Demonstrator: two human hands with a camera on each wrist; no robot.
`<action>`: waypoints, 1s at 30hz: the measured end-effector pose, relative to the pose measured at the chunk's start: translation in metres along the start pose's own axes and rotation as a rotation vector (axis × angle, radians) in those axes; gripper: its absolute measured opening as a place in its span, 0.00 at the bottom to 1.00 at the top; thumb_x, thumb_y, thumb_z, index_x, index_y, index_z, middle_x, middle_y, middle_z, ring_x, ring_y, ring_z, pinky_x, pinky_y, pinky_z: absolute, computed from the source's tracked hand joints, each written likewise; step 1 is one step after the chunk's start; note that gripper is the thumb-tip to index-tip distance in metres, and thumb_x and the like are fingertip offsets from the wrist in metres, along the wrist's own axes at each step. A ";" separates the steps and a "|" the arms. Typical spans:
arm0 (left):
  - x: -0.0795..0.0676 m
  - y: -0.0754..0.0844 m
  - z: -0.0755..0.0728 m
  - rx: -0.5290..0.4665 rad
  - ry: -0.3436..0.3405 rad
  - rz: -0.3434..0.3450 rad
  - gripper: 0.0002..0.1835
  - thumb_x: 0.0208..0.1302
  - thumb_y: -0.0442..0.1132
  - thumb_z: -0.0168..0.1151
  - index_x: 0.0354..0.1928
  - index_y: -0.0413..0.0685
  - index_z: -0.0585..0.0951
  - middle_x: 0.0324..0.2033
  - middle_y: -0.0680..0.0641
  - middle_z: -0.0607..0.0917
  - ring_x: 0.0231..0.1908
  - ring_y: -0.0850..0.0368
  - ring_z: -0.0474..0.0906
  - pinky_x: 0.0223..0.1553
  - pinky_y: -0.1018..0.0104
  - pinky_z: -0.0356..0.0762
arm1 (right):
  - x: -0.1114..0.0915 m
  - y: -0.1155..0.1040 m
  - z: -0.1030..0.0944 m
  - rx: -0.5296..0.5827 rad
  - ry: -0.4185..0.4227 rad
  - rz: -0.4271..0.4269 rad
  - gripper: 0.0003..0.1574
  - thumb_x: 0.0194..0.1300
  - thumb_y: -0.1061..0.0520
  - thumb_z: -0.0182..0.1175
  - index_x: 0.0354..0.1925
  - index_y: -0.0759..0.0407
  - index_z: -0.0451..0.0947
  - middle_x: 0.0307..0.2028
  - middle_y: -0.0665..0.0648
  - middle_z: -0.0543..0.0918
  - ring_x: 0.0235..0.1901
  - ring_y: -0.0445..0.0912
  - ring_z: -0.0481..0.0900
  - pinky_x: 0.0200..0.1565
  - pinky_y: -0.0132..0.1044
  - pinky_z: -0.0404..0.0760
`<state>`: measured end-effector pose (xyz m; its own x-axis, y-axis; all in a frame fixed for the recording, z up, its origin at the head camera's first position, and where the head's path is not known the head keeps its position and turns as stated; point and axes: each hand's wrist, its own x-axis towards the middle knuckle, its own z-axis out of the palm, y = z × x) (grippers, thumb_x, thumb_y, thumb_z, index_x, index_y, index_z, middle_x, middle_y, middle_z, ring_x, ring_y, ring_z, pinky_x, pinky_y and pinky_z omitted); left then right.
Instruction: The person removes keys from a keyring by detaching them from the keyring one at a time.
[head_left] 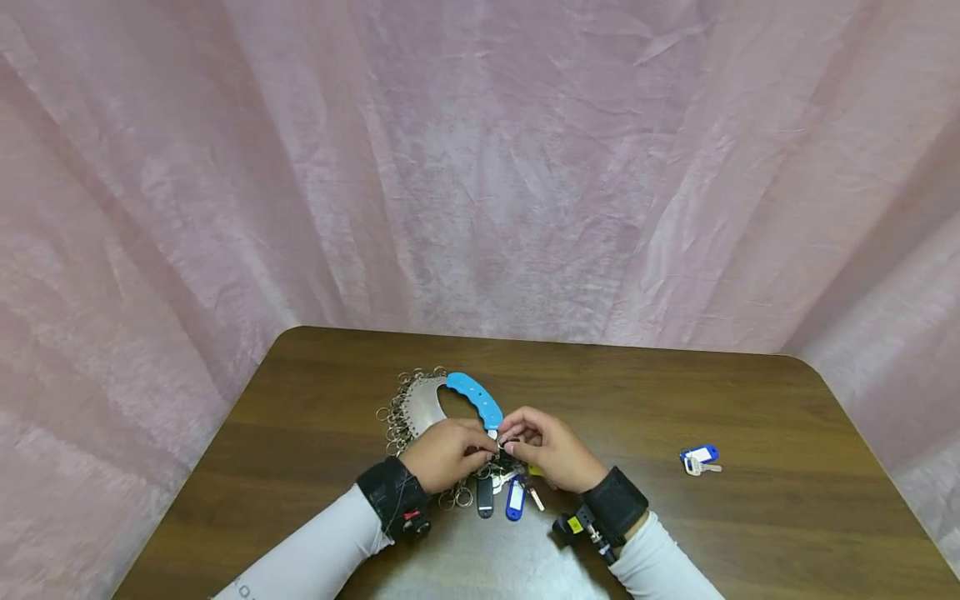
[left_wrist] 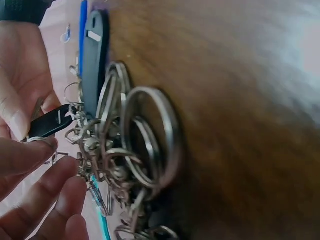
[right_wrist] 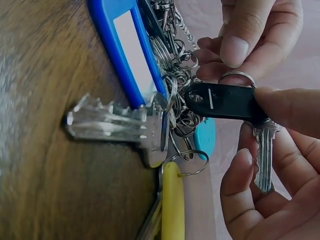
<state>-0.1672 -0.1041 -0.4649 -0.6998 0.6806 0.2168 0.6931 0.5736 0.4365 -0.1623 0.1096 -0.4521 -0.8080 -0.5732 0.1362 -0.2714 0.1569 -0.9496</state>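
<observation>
Over the near end of a large key holder, both hands meet. Its curved metal plate (head_left: 423, 407) is edged with several rings and clips, and it has a light-blue handle (head_left: 477, 397). My right hand (head_left: 557, 452) pinches a black key tag (right_wrist: 227, 102), and a silver key (right_wrist: 263, 160) hangs beside its fingers. The thumb and forefinger of my left hand (head_left: 447, 450) pinch the split ring (right_wrist: 241, 74) at that tag. Below the hands lie a second black tag (head_left: 485, 497), a blue tag (head_left: 515, 500), a yellow tag (right_wrist: 173, 202) and a loose-hanging key (right_wrist: 110, 124).
Farther right on the wooden table (head_left: 787, 500) lies another blue tag (head_left: 705, 453) with silver keys (head_left: 697, 467). A pink curtain (head_left: 510, 183) hangs behind the table's far edge. Large split rings (left_wrist: 155, 135) crowd close by the left hand.
</observation>
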 end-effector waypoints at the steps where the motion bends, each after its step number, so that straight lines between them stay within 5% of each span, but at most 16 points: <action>1: 0.000 0.000 0.000 0.006 -0.001 -0.003 0.07 0.62 0.38 0.62 0.40 0.52 0.85 0.34 0.58 0.80 0.35 0.69 0.73 0.39 0.71 0.73 | 0.000 0.000 0.000 -0.001 0.003 -0.002 0.13 0.63 0.72 0.57 0.47 0.73 0.70 0.40 0.69 0.79 0.39 0.62 0.76 0.38 0.35 0.77; 11: 0.003 -0.005 0.000 -0.031 0.038 -0.020 0.08 0.62 0.37 0.60 0.41 0.52 0.84 0.37 0.57 0.81 0.38 0.68 0.74 0.40 0.70 0.74 | -0.001 -0.002 -0.002 -0.016 0.022 0.012 0.13 0.63 0.71 0.57 0.47 0.70 0.71 0.40 0.67 0.80 0.39 0.61 0.77 0.39 0.36 0.77; 19: 0.007 -0.008 0.007 -0.095 0.144 -0.175 0.07 0.58 0.36 0.62 0.39 0.50 0.81 0.29 0.59 0.77 0.29 0.68 0.73 0.31 0.72 0.73 | -0.001 -0.002 0.000 0.006 0.013 0.006 0.13 0.63 0.73 0.55 0.47 0.72 0.71 0.40 0.68 0.79 0.40 0.61 0.77 0.40 0.36 0.77; 30: 0.010 -0.002 0.011 -0.106 0.159 -0.168 0.05 0.60 0.36 0.63 0.37 0.50 0.84 0.29 0.56 0.77 0.30 0.62 0.73 0.32 0.72 0.72 | -0.001 0.001 -0.002 0.034 0.009 -0.011 0.13 0.63 0.73 0.56 0.47 0.71 0.71 0.40 0.67 0.79 0.40 0.62 0.77 0.42 0.40 0.78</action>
<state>-0.1740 -0.0936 -0.4734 -0.8279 0.4945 0.2647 0.5486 0.6157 0.5657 -0.1627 0.1123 -0.4531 -0.8096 -0.5678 0.1488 -0.2622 0.1230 -0.9572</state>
